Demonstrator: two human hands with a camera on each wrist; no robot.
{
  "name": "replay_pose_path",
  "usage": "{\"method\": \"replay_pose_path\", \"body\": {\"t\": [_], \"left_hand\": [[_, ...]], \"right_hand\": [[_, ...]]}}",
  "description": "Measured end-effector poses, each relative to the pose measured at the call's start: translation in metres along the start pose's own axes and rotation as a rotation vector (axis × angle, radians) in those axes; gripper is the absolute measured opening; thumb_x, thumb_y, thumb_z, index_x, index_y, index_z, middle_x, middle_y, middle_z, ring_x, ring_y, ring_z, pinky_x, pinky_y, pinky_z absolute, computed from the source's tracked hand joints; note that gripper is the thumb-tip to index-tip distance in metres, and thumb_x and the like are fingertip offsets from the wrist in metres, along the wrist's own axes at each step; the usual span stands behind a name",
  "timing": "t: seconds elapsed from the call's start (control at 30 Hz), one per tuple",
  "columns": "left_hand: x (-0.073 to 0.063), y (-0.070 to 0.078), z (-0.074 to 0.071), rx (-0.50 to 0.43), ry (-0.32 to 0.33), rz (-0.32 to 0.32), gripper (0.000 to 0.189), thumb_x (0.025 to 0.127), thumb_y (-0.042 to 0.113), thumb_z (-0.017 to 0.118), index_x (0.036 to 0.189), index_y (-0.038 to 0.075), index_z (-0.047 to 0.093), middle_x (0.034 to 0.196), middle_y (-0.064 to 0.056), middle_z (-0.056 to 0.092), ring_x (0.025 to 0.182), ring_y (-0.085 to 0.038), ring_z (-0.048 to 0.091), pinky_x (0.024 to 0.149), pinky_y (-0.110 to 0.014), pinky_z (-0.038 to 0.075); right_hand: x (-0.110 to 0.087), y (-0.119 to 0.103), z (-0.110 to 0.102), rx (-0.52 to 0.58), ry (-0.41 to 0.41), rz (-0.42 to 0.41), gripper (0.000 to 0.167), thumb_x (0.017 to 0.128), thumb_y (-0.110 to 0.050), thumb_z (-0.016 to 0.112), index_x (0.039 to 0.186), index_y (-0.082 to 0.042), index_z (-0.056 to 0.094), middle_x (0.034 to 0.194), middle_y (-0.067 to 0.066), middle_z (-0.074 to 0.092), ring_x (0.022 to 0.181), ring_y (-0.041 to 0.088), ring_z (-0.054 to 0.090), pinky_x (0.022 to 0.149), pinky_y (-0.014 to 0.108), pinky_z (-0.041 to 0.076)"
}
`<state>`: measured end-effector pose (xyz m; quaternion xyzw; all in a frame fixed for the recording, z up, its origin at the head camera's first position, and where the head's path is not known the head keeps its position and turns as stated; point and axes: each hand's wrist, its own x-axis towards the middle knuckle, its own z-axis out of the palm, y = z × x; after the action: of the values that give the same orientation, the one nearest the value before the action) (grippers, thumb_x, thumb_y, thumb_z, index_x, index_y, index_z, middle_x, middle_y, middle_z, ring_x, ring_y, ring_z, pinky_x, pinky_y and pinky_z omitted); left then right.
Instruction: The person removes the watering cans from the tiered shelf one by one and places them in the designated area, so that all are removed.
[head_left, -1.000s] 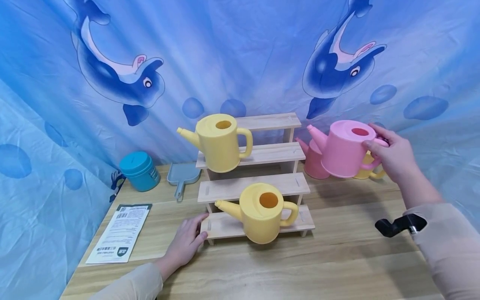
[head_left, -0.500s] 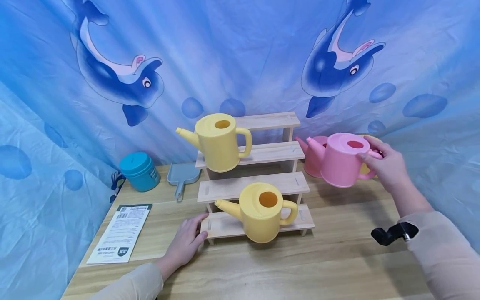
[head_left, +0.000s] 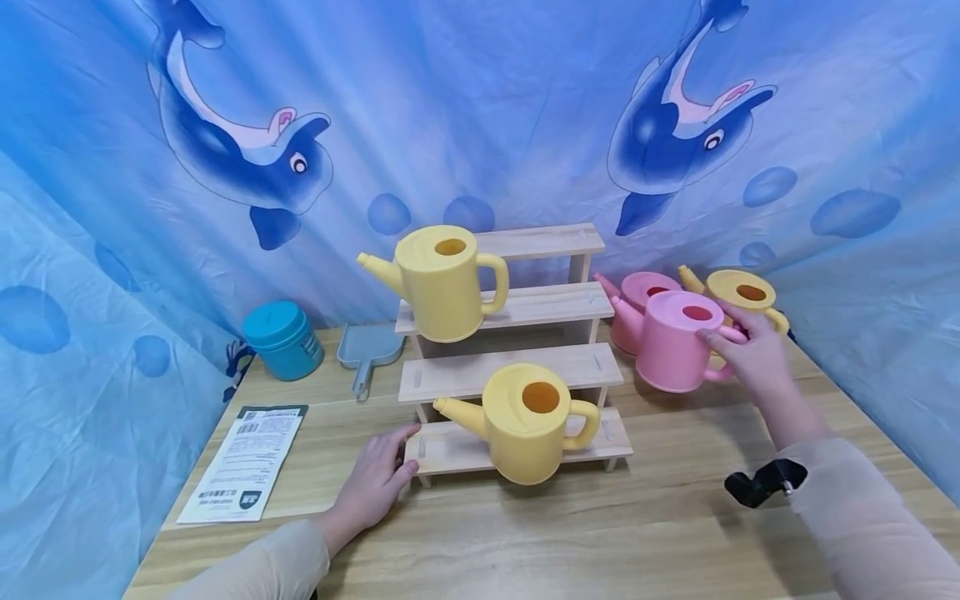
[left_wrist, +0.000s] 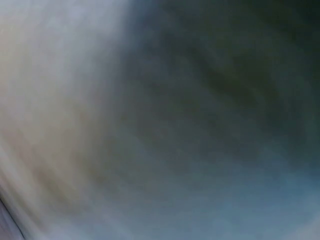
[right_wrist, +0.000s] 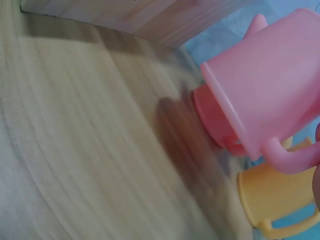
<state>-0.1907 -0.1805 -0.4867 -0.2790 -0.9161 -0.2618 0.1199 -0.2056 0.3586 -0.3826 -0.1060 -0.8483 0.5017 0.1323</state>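
Note:
My right hand (head_left: 752, 348) grips the handle of a pink watering can (head_left: 673, 342), its spout pointing left. In the right wrist view this pink can (right_wrist: 270, 80) hangs above the table, in front of a darker pink watering can (right_wrist: 212, 115) and a yellow watering can (right_wrist: 277, 190). My left hand (head_left: 372, 477) holds the left end of the lowest step of a wooden tiered stand (head_left: 450, 450), with fingers and thumb at its edge. One yellow watering can (head_left: 525, 429) stands on the low part of the stand, another yellow watering can (head_left: 442, 287) higher up. The left wrist view is blurred.
At the left of the table (head_left: 525, 542) are a teal lidded tub (head_left: 283, 340), a grey-blue dustpan (head_left: 369, 348) and a printed packet (head_left: 243, 464). A blue dolphin-print curtain (head_left: 495, 108) hangs behind and at both sides.
My right hand has lowered the pink watering can and brought it nearer and slightly left, uncovering the yellow can behind. My left hand stays at the stand.

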Motion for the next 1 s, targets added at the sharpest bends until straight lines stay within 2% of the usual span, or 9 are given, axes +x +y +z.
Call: {"method": "replay_pose_path", "body": {"t": [0.13, 0.27, 0.33, 0.57, 0.67, 0.77, 0.9, 1.0], "left_hand": [[0.001, 0.0, 0.0, 0.0, 0.006, 0.011, 0.047, 0.094, 0.026, 0.052, 0.137, 0.015, 0.04, 0.122, -0.006, 0.054, 0.1, -0.021, 0.047, 0.083, -0.043, 0.038], [0.001, 0.0, 0.0, 0.014, 0.014, 0.025, 0.047, 0.093, 0.025, 0.052, 0.137, 0.015, 0.04, 0.11, -0.001, 0.054, 0.09, -0.015, 0.043, 0.079, -0.039, 0.037], [0.001, -0.001, 0.001, 0.02, 0.017, 0.03, 0.046, 0.093, 0.025, 0.052, 0.137, 0.015, 0.04, 0.107, 0.0, 0.053, 0.088, -0.013, 0.041, 0.078, -0.038, 0.036], [0.0, -0.002, 0.001, 0.019, 0.015, 0.031, 0.047, 0.094, 0.025, 0.052, 0.137, 0.015, 0.04, 0.114, -0.002, 0.054, 0.09, -0.014, 0.043, 0.079, -0.038, 0.036], [0.0, -0.002, 0.002, 0.013, 0.015, 0.03, 0.047, 0.094, 0.025, 0.052, 0.138, 0.015, 0.04, 0.115, -0.003, 0.055, 0.091, -0.014, 0.044, 0.08, -0.038, 0.036], [0.0, -0.002, 0.001, 0.008, 0.018, 0.031, 0.047, 0.093, 0.025, 0.052, 0.138, 0.014, 0.04, 0.117, -0.004, 0.055, 0.093, -0.016, 0.045, 0.081, -0.039, 0.037], [0.0, -0.001, 0.0, 0.013, 0.018, 0.028, 0.047, 0.093, 0.025, 0.052, 0.137, 0.014, 0.041, 0.118, -0.005, 0.055, 0.093, -0.017, 0.045, 0.081, -0.039, 0.037], [0.0, 0.0, 0.0, 0.012, 0.015, 0.016, 0.047, 0.093, 0.025, 0.052, 0.137, 0.014, 0.041, 0.118, -0.005, 0.055, 0.094, -0.017, 0.045, 0.081, -0.04, 0.037]], "right_hand": [[-0.003, 0.007, 0.006, 0.002, -0.01, 0.032, 0.079, 0.083, -0.052, 0.062, 0.148, -0.021, 0.029, 0.138, 0.019, 0.031, 0.115, 0.035, 0.035, 0.063, 0.034, 0.053], [-0.005, 0.012, 0.012, -0.088, 0.019, 0.038, 0.082, 0.083, -0.055, 0.059, 0.148, -0.016, 0.029, 0.133, 0.019, 0.032, 0.116, 0.036, 0.03, 0.072, 0.024, 0.047], [-0.004, 0.014, 0.015, -0.091, 0.022, 0.035, 0.083, 0.082, -0.056, 0.06, 0.148, -0.016, 0.029, 0.132, 0.019, 0.032, 0.116, 0.036, 0.03, 0.074, 0.024, 0.047], [-0.007, 0.023, 0.023, -0.08, 0.004, -0.002, 0.08, 0.084, -0.05, 0.062, 0.148, -0.013, 0.029, 0.13, 0.021, 0.032, 0.116, 0.038, 0.03, 0.068, 0.022, 0.049], [-0.01, 0.029, 0.026, -0.042, 0.0, -0.002, 0.081, 0.085, -0.045, 0.064, 0.148, -0.011, 0.026, 0.12, 0.018, 0.033, 0.11, 0.035, 0.032, 0.064, 0.025, 0.051], [-0.011, 0.033, 0.029, 0.033, -0.032, -0.018, 0.083, 0.085, -0.038, 0.066, 0.149, -0.01, 0.021, 0.113, 0.014, 0.032, 0.105, 0.03, 0.034, 0.062, 0.034, 0.054], [-0.011, 0.038, 0.03, 0.106, -0.081, -0.026, 0.085, 0.085, -0.034, 0.068, 0.148, -0.011, 0.016, 0.115, 0.013, 0.031, 0.105, 0.028, 0.036, 0.063, 0.041, 0.053], [-0.008, 0.038, 0.03, 0.089, -0.088, -0.032, 0.085, 0.085, -0.034, 0.068, 0.148, -0.01, 0.015, 0.118, 0.015, 0.032, 0.107, 0.03, 0.036, 0.064, 0.04, 0.053]]}}
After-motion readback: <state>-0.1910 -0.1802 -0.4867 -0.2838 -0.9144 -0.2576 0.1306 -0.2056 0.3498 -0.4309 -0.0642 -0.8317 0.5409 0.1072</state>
